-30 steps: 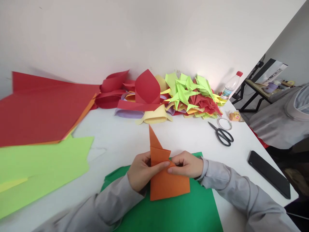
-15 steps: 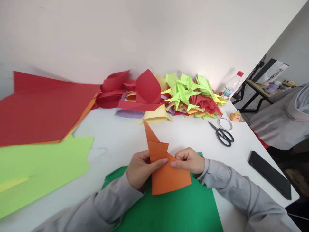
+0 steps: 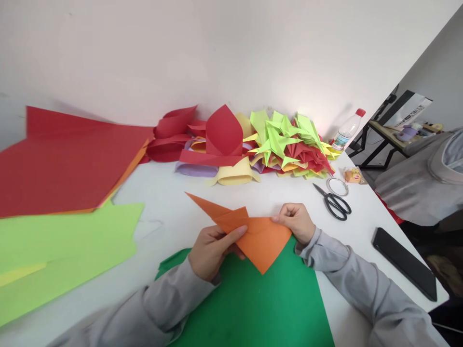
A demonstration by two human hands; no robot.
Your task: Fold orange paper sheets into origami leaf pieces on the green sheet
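Note:
An orange sheet of folded paper (image 3: 265, 241) is held up between my hands, its long pointed end aimed to the upper left. My left hand (image 3: 213, 248) grips it near the middle, thumb on top and fingers underneath. With thumb and bent fingers, my right hand (image 3: 294, 221) pinches its upper right edge. Below both hands lies green paper (image 3: 260, 308) on the white table (image 3: 159, 193). The fingers of my left hand are partly hidden behind the orange paper.
Large red sheets (image 3: 72, 168) and light green sheets (image 3: 72, 241) lie to the left. Along the wall sit red paper shapes (image 3: 224, 130) and green folded stars (image 3: 278, 140). Scissors (image 3: 333, 200), a tape roll (image 3: 337, 186), a bottle (image 3: 347, 130) and a black phone (image 3: 405, 262) are on the right.
The orange paper has turned counterclockwise, its point swinging from upright to the upper left. My right hand has moved up and right with its edge; my left hand keeps its grip.

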